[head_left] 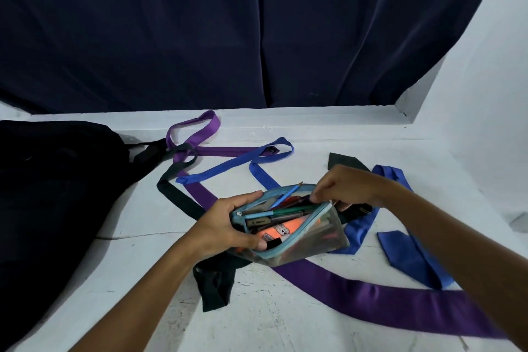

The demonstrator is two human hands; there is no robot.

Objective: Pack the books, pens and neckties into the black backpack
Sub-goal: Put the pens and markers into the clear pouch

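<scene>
Pens (pixel 274 215) fill pouch (pixel 314 240) gripped between left hand (pixel 228 226) and right-hand fingers (pixel 321 194).

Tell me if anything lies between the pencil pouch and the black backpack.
Yes. Between the pencil pouch, held by both hands, and the black backpack on the left lie tangled neckties: a black necktie and a purple necktie.

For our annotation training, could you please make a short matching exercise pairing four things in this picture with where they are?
Things:
1. black backpack
2. clear pencil pouch
3. purple necktie
4. blue pencil

Places:
A. sticking out of the pouch's open top
B. at the table's left edge
C. held between left hand and right hand
D. stretched across the table, passing under the pouch

Pairs: 1-B, 2-C, 3-D, 4-A
</scene>
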